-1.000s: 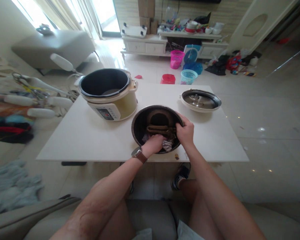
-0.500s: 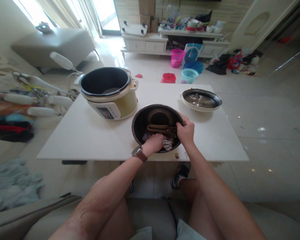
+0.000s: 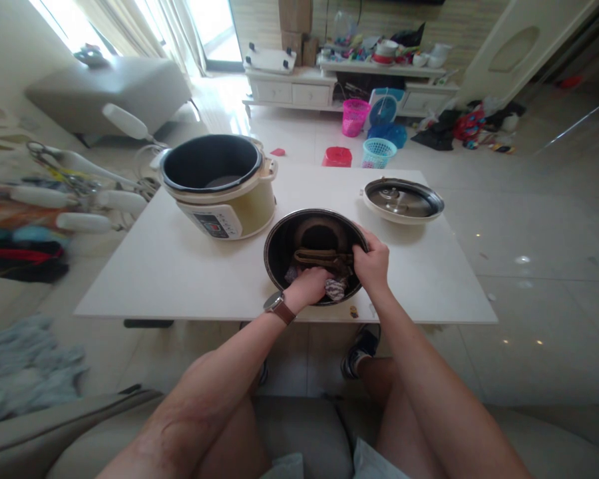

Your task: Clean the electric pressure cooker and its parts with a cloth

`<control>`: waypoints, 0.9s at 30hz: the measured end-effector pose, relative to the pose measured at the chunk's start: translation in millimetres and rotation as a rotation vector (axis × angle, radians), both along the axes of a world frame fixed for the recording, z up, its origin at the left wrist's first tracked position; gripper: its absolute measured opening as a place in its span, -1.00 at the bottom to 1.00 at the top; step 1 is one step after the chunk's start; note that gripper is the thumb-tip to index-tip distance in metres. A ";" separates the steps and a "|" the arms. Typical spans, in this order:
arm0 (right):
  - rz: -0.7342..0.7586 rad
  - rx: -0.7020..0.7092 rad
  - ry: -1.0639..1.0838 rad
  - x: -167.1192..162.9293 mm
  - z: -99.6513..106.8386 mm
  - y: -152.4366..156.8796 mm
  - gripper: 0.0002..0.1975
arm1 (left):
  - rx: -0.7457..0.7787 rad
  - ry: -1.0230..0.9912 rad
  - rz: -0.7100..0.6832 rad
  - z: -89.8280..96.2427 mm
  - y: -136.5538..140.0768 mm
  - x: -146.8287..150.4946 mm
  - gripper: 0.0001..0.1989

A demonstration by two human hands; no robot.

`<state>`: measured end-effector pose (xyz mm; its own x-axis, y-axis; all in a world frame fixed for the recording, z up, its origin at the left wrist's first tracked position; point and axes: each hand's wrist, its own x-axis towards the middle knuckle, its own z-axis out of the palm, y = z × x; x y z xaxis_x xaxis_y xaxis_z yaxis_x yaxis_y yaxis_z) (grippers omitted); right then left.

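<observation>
A dark inner pot [image 3: 279,233] is tilted toward me near the table's front edge. My right hand [image 3: 372,263] is closed on its right rim, thumb inside and the other fingers behind the wall. Inside the pot, my left hand [image 3: 307,287] is closed on a bunched cloth [image 3: 335,289], brown with a patterned, light part; its fingertips are hidden in the folds. Left of the pot stands the pressure cooker body [image 3: 252,209], open at the top, with a control panel on its front. Its lid [image 3: 404,216] lies upside down at the right.
The white table [image 3: 144,279] carries all these things, plus a tiny yellow-brown piece [image 3: 353,311] at its front edge. Beyond it, a red stool [image 3: 337,157], a light-blue basket [image 3: 378,154] and a pink basket [image 3: 354,120] stand on the floor. Blurred white-handled items [image 3: 82,223] are at the left.
</observation>
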<state>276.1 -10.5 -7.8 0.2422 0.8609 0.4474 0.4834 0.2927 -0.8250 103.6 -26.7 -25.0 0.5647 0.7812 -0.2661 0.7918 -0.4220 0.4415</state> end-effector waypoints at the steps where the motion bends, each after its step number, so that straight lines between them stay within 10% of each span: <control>1: 0.000 0.002 -0.003 -0.1 0.4 -0.2 -0.44 | -0.001 0.001 0.001 -0.4 0.1 0.0 -0.51; 27: 0.008 0.014 0.012 -0.9 1.8 -1.4 -0.45 | 0.006 -0.004 -0.023 -0.8 0.9 0.1 -0.52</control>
